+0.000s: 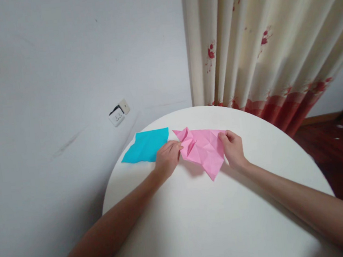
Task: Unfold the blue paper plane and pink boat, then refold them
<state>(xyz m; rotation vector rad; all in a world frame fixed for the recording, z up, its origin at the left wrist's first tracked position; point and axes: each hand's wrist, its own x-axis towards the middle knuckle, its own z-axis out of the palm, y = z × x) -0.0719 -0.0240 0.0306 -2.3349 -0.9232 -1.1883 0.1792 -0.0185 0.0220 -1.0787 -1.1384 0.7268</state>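
Note:
A creased sheet of pink paper (205,145) is stretched between my two hands over the table, one corner pointing down toward me. My left hand (167,157) pinches its left edge, where the paper is crumpled into folds. On the right, my right hand (232,146) grips the paper's upper right edge between thumb and fingers. A sheet of blue paper (145,145) lies just left of the pink one, lightly wrinkled, and my left hand covers its lower right corner.
The round white table (200,223) stands close to a pale wall (61,74) with a wall socket (116,116). Behind it on the right hangs a cream curtain (242,47) with red flowers. Dark reddish floor (330,156) shows beyond the table's right edge.

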